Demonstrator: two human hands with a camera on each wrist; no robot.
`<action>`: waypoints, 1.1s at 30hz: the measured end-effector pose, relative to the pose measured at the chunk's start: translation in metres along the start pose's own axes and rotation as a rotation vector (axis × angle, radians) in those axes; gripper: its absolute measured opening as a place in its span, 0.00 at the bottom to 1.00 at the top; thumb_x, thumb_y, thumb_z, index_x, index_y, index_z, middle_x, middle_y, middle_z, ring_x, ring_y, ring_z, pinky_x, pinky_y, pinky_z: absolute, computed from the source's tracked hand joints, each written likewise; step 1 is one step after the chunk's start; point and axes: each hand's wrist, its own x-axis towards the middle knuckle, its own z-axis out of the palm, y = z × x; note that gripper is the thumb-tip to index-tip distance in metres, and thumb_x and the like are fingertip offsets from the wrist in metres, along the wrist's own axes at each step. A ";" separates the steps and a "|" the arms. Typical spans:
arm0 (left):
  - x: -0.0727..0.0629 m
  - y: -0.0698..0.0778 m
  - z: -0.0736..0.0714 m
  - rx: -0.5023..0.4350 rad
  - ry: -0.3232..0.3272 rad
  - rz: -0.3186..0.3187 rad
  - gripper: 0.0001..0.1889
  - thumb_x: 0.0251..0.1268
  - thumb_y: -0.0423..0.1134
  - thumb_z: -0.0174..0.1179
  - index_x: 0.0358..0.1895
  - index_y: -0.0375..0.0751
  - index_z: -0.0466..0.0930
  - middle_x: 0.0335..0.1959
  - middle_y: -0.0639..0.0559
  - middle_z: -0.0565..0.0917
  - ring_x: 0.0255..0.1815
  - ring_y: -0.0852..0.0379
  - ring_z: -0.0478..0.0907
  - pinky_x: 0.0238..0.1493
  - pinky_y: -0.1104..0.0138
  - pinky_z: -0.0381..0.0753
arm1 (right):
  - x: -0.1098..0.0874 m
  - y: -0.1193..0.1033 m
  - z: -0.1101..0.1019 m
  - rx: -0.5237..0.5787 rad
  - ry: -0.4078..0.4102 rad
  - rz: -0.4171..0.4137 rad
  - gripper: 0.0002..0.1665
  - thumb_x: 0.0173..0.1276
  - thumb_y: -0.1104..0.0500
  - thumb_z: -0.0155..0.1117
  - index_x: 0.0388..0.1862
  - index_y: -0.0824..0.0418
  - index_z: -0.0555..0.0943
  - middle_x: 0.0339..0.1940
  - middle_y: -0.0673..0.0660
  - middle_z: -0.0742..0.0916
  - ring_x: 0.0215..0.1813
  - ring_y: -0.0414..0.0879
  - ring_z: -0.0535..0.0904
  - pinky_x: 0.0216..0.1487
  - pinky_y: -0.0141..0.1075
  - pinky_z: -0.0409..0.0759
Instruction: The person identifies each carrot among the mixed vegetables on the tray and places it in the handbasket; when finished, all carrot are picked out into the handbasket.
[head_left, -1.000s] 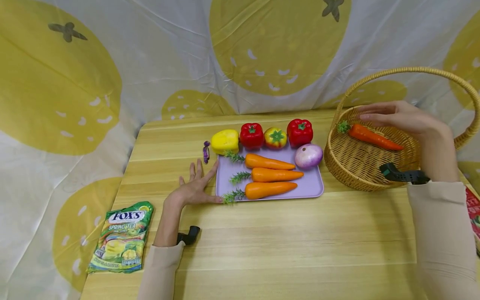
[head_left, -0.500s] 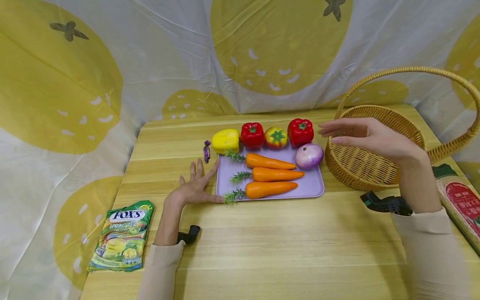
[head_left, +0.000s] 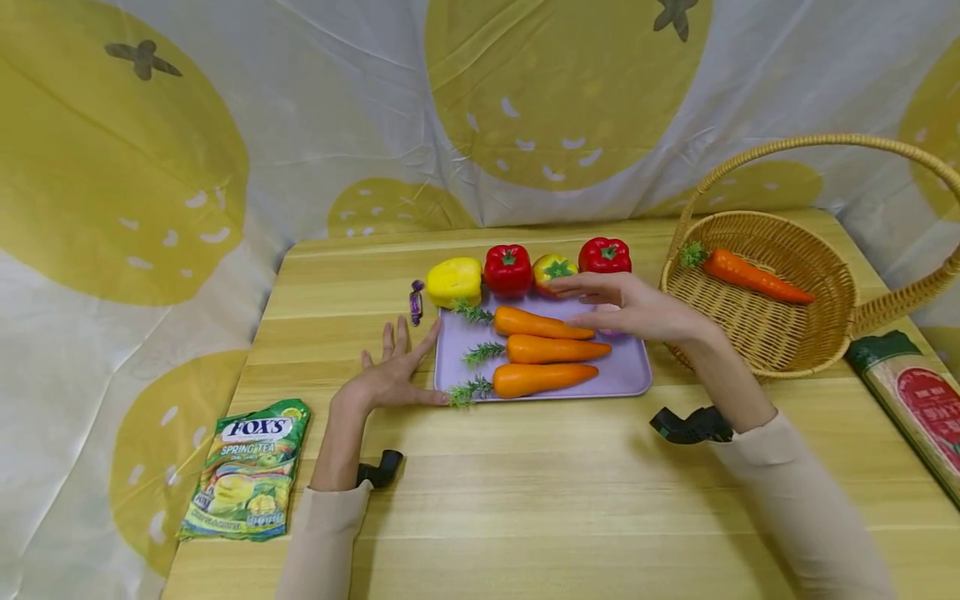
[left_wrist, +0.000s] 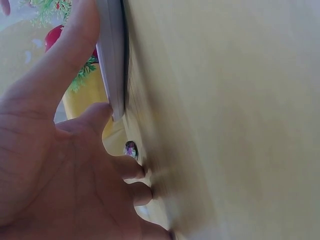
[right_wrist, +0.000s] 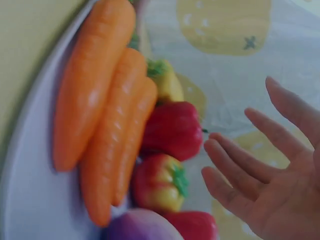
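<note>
My left hand (head_left: 390, 375) is spread at the left edge of the lilac tray (head_left: 630, 379), thumb and index finger touching its rim, the other fingertips on the table. Above the tray's right part hovers my right hand (head_left: 633, 307), fingers extended, holding nothing. Beneath it the purple onion (right_wrist: 142, 227) is mostly hidden in the head view. Three orange carrots (head_left: 551, 350) lie side by side on the tray. Along the tray's back are a yellow pepper (head_left: 454, 282), a red pepper (head_left: 507, 270), a red-yellow tomato-like fruit (right_wrist: 159, 184) and another red pepper (head_left: 604, 255).
Right of the tray stands a wicker basket (head_left: 832, 333) with a tall handle and a redder carrot (head_left: 757, 275) inside. A long red-and-beige package (head_left: 915, 400) lies at the far right. On the left are a wrapped candy (head_left: 416, 303) and a green candy bag (head_left: 247, 471).
My right hand has moved left from above the basket to above the tray's right side, uncovering the redder carrot in the basket. My left hand has stayed at the tray's edge.
</note>
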 end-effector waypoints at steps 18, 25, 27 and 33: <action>-0.001 0.001 -0.002 -0.004 0.005 -0.004 0.63 0.59 0.64 0.71 0.85 0.64 0.30 0.81 0.34 0.14 0.83 0.33 0.12 0.72 0.22 0.23 | 0.055 0.018 0.038 -0.063 0.035 0.034 0.29 0.74 0.58 0.67 0.73 0.59 0.77 0.71 0.60 0.82 0.71 0.57 0.77 0.76 0.55 0.72; 0.000 0.001 -0.001 0.002 0.000 -0.006 0.63 0.59 0.64 0.71 0.85 0.64 0.30 0.81 0.33 0.14 0.83 0.32 0.13 0.71 0.22 0.23 | 0.062 0.023 0.043 -0.071 0.034 0.047 0.27 0.75 0.59 0.67 0.71 0.57 0.79 0.70 0.57 0.84 0.70 0.55 0.79 0.68 0.50 0.79; 0.000 0.001 -0.001 0.003 0.002 -0.007 0.63 0.59 0.64 0.71 0.85 0.64 0.30 0.81 0.33 0.14 0.83 0.32 0.13 0.71 0.22 0.23 | 0.063 0.024 0.045 -0.070 0.036 0.044 0.26 0.75 0.60 0.66 0.71 0.58 0.79 0.69 0.58 0.84 0.69 0.56 0.79 0.66 0.49 0.79; 0.000 0.000 0.000 -0.009 0.003 -0.008 0.63 0.59 0.64 0.71 0.85 0.64 0.30 0.81 0.34 0.14 0.83 0.33 0.13 0.72 0.22 0.22 | 0.066 0.025 0.048 -0.072 0.040 0.055 0.26 0.75 0.60 0.66 0.71 0.57 0.79 0.69 0.59 0.84 0.68 0.58 0.80 0.62 0.45 0.79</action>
